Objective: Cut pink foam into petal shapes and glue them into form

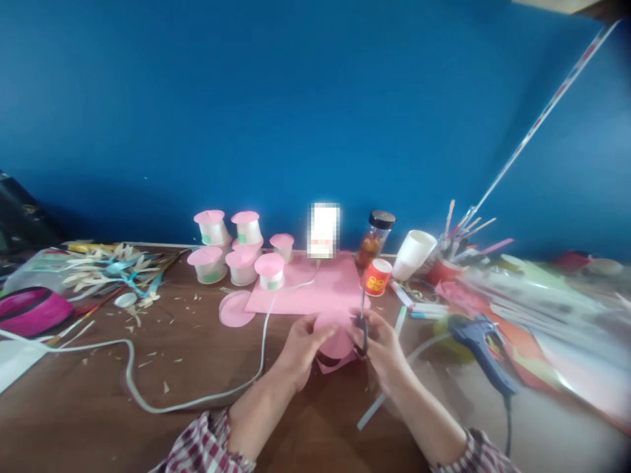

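Note:
My left hand (303, 348) is closed on the edge of a round pink paper disc (334, 338), thumb on top. Scissors (363, 328) with a dark handle are in my right hand (382, 348), blades pointing up and away from me. The fingers of that hand are close to the disc's right edge; whether they touch it I cannot tell. Below the disc lies a pink paper scrap (335, 364). Beyond my hands a pink sheet (310, 292) rests on the table, with another pink disc (236, 309) at its left.
Several paper cups (241, 266) topped with pink discs stand at back left. A phone-like bright, blurred object (323, 230) has a white cable (197, 404). At right are a lidded jar (375, 236), a red cup (378, 277), white cups (414, 253) and a glue gun (486, 358).

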`<state>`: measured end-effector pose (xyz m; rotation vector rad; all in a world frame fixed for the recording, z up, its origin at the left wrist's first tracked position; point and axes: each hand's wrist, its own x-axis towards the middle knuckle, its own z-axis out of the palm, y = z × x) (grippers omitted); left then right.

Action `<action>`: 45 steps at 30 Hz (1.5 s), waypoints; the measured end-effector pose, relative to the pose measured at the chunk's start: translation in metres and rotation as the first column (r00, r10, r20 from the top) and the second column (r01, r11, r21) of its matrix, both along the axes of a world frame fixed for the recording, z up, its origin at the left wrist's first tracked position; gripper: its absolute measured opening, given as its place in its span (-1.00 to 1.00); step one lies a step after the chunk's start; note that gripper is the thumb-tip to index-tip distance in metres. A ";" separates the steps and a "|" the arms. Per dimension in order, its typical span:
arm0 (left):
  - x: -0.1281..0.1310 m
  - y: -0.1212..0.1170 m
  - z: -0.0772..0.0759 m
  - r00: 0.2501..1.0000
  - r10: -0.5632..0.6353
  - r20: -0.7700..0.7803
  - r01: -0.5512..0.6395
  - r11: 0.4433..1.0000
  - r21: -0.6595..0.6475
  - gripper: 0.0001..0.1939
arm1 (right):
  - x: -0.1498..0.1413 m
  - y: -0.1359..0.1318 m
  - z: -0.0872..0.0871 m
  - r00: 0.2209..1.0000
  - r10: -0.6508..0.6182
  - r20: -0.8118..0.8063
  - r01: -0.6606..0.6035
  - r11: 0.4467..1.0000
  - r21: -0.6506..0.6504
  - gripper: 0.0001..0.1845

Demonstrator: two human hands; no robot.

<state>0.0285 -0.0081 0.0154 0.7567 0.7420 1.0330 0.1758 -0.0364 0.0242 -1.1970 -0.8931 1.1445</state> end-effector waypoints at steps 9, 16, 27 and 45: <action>-0.004 0.002 0.003 0.997 0.045 -0.064 -0.047 0.998 -0.042 -0.66 | 0.003 -0.001 0.005 0.946 0.192 0.259 -0.208 0.978 0.034 -0.57; -0.019 0.013 0.002 0.978 -0.074 -0.197 0.086 0.995 0.052 -0.73 | 0.022 -0.003 0.018 0.684 0.295 0.667 -0.419 0.908 0.028 -0.79; -0.020 0.016 0.003 0.970 -0.036 -0.239 0.053 0.996 0.066 -0.77 | 0.025 -0.003 0.015 0.453 0.210 0.866 -0.451 0.892 0.020 -0.86; -0.019 0.017 0.007 0.945 0.013 -0.326 0.022 0.994 0.104 -0.77 | 0.027 -0.001 0.013 0.495 0.199 0.846 -0.422 0.906 0.033 -0.81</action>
